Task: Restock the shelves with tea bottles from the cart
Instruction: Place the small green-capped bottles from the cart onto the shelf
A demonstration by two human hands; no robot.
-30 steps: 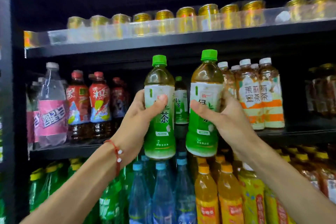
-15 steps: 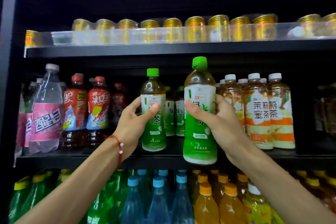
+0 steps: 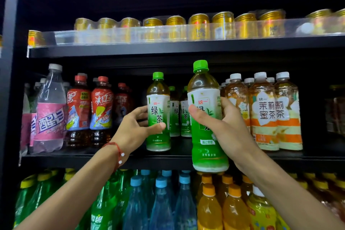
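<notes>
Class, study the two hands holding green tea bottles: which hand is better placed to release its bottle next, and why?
Left hand: the left bottle appears to stand upright on the middle shelf. The right hand holds the right bottle before the shelf edge, base below it.

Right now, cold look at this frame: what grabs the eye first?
Two green-capped bottles at centre: the left hand grips the left green tea bottle, which seems to stand on the middle shelf, while the right hand holds the right green tea bottle nearer, in front of the shelf edge. Above them, gold cans line the top shelf. White-capped jasmine honey tea bottles stand at the right.
</notes>
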